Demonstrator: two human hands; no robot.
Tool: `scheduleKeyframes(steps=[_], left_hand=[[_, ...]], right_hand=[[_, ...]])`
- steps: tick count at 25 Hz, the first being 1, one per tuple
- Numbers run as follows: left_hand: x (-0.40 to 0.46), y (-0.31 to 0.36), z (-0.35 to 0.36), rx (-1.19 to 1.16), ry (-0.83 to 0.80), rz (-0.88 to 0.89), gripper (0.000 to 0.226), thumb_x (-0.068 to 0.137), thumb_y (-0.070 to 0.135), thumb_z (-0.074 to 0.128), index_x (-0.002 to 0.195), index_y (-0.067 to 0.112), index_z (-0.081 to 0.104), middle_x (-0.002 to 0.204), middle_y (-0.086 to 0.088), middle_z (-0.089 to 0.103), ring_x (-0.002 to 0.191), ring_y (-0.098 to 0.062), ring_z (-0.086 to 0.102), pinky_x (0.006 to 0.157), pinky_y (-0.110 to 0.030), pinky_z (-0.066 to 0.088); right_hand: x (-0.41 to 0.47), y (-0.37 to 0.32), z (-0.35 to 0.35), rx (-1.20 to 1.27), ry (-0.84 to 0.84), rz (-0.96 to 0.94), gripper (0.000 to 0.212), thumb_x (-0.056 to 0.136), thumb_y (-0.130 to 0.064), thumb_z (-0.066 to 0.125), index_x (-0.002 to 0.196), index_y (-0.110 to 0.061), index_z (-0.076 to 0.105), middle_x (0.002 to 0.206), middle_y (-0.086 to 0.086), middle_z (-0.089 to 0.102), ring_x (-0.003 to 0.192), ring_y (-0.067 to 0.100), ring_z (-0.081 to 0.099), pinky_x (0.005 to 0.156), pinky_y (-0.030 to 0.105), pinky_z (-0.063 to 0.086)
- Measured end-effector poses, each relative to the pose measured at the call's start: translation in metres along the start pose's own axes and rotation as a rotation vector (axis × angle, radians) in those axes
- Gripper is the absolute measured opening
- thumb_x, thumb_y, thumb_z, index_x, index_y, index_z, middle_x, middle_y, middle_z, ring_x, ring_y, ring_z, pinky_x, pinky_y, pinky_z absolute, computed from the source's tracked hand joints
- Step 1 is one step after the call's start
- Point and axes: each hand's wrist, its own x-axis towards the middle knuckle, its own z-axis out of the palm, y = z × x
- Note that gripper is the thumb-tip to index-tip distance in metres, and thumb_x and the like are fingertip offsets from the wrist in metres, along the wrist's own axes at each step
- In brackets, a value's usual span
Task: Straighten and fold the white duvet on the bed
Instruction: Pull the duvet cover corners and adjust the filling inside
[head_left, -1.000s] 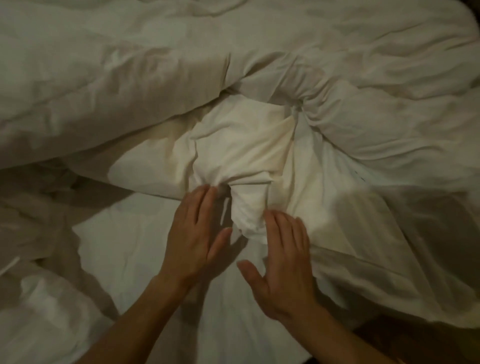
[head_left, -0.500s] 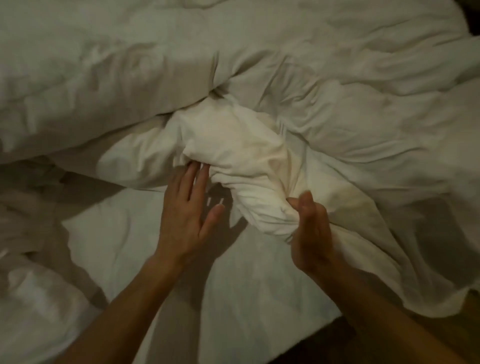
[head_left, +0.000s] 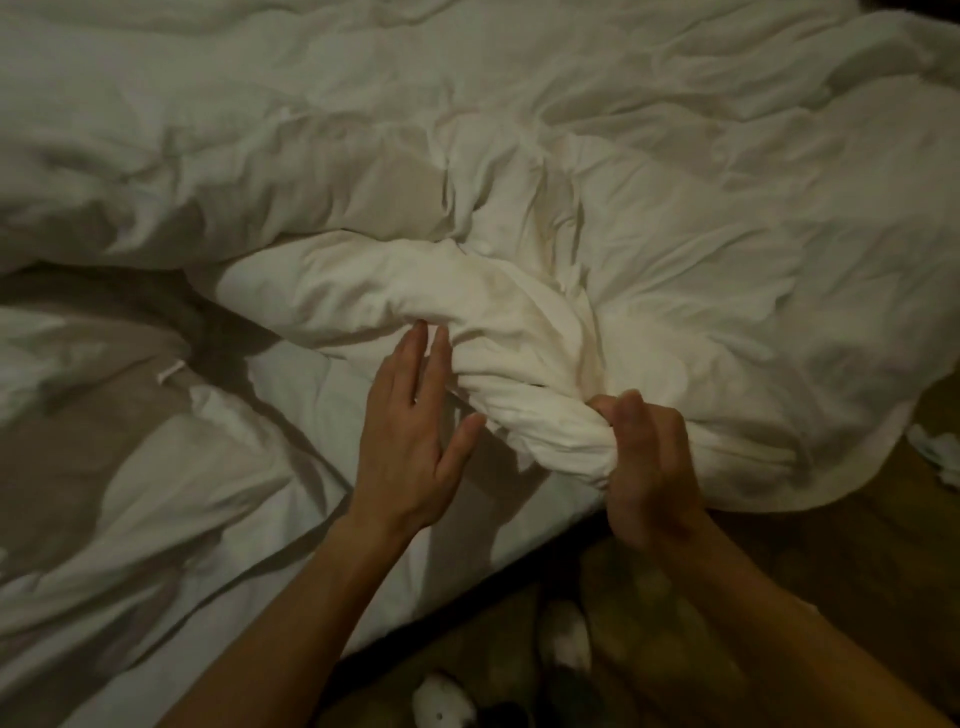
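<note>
The white duvet (head_left: 675, 218) lay heaped across most of the bed (head_left: 322, 525), crumpled and far from flat, with one twisted, rope-like bunch of it reaching down to the near edge where the person stood. The right hand (head_left: 644, 467) had its fingers curled around the end of that bunch, gripping it close to where the duvet spilled over the side of the mattress. That seemed a sensible place to take hold: a firm grasp on the tightest part of the twist would let the cloth be drawn out and unwound.

Just to the left of that grip, the left hand (head_left: 410, 436) was spread flat, fingers straight and a little apart, their tips touching the underside of the same roll and the palm over the bare sheet. It held nothing. I judged it was there to steady or press the fold while the other hand pulled, so the bulk would not drag along with it.

Beyond both hands the duvet rose in thick ridges, so straightening had hardly started and folding was not yet possible. Below the right hand, past the bed's edge, was a wooden floor (head_left: 831, 561) with a small pale scrap (head_left: 935, 452) lying on it.
</note>
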Motion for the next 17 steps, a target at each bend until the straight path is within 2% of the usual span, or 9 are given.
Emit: scheduleKeyframes(steps=[1, 3, 5, 6, 8, 11, 12, 14, 17], left_hand=[[-0.009, 0.004, -0.003, -0.004, -0.005, 0.016, 0.077, 0.100, 0.062, 0.021, 0.154, 0.007, 0.023, 0.160, -0.017, 0.023, 0.149, -0.028, 0.022, 0.116, -0.052, 0.027], [-0.032, 0.015, -0.009, 0.005, 0.000, 0.066, 0.076, 0.100, 0.060, 0.027, 0.154, 0.008, 0.020, 0.160, -0.018, 0.022, 0.149, -0.029, 0.021, 0.114, -0.056, 0.028], [-0.054, 0.031, -0.012, 0.000, 0.023, 0.144, 0.077, 0.098, 0.058, 0.032, 0.153, 0.005, 0.019, 0.160, -0.021, 0.021, 0.149, -0.032, 0.020, 0.115, -0.059, 0.024], [-0.059, 0.038, -0.012, -0.013, 0.050, 0.175, 0.078, 0.098, 0.058, 0.033, 0.152, 0.003, 0.020, 0.159, -0.022, 0.022, 0.149, -0.033, 0.020, 0.116, -0.060, 0.022], [-0.049, 0.047, -0.006, -0.023, 0.098, 0.192, 0.078, 0.097, 0.059, 0.031, 0.150, 0.001, 0.027, 0.157, -0.022, 0.026, 0.148, -0.034, 0.024, 0.118, -0.059, 0.019], [-0.013, 0.033, 0.028, 0.139, 0.006, 0.095, 0.078, 0.099, 0.061, 0.021, 0.147, 0.003, 0.040, 0.153, -0.018, 0.038, 0.143, -0.032, 0.033, 0.118, -0.055, 0.019], [-0.005, 0.025, 0.041, 0.208, -0.080, 0.040, 0.081, 0.099, 0.064, 0.013, 0.147, 0.005, 0.040, 0.153, -0.016, 0.039, 0.143, -0.030, 0.033, 0.120, -0.052, 0.017], [0.002, 0.003, 0.066, 0.287, -0.212, -0.038, 0.088, 0.094, 0.070, -0.001, 0.152, 0.011, 0.031, 0.158, -0.011, 0.032, 0.147, -0.025, 0.026, 0.122, -0.047, 0.007], [0.016, -0.028, 0.078, 0.286, -0.273, -0.089, 0.083, 0.092, 0.068, 0.000, 0.154, 0.018, 0.025, 0.160, -0.006, 0.028, 0.147, -0.022, 0.022, 0.122, -0.044, 0.007]], right_hand=[[-0.011, -0.004, -0.006, -0.020, 0.037, 0.000, 0.052, 0.094, -0.049, 0.044, 0.080, -0.001, 0.057, 0.073, 0.000, 0.058, 0.080, 0.022, 0.064, 0.069, 0.023, 0.048], [-0.033, -0.007, -0.025, 0.008, 0.008, -0.082, 0.049, 0.093, -0.062, 0.046, 0.082, -0.018, 0.066, 0.069, -0.001, 0.066, 0.077, 0.027, 0.069, 0.063, 0.021, 0.047], [-0.046, -0.016, -0.049, 0.253, -0.122, 0.050, 0.088, 0.061, -0.099, 0.045, 0.079, -0.020, 0.079, 0.072, 0.009, 0.074, 0.075, 0.026, 0.071, 0.061, 0.025, 0.052], [-0.050, -0.021, -0.059, 0.401, -0.197, 0.157, 0.098, 0.049, -0.104, 0.047, 0.077, -0.016, 0.081, 0.076, 0.017, 0.074, 0.076, 0.030, 0.072, 0.063, 0.028, 0.054], [-0.050, -0.025, -0.064, 0.449, -0.247, 0.227, 0.093, 0.065, -0.095, 0.043, 0.076, -0.011, 0.082, 0.083, 0.024, 0.074, 0.083, 0.032, 0.074, 0.066, 0.027, 0.058], [-0.029, 0.010, -0.049, 0.111, -0.107, 0.191, 0.063, 0.108, -0.042, 0.028, 0.113, 0.000, 0.074, 0.120, 0.024, 0.068, 0.116, 0.033, 0.061, 0.078, 0.003, 0.043], [-0.018, 0.027, -0.039, -0.027, -0.063, 0.145, 0.059, 0.110, -0.035, 0.026, 0.121, 0.006, 0.066, 0.122, 0.028, 0.064, 0.116, 0.037, 0.057, 0.081, 0.007, 0.043], [-0.002, 0.047, -0.017, -0.299, 0.017, -0.004, 0.072, 0.101, -0.054, 0.019, 0.109, -0.002, 0.068, 0.105, 0.027, 0.068, 0.100, 0.040, 0.062, 0.088, 0.034, 0.047], [0.033, 0.069, -0.007, -0.553, 0.222, -0.114, 0.076, 0.093, -0.071, 0.016, 0.094, -0.016, 0.069, 0.094, 0.015, 0.073, 0.091, 0.036, 0.065, 0.080, 0.040, 0.045]])
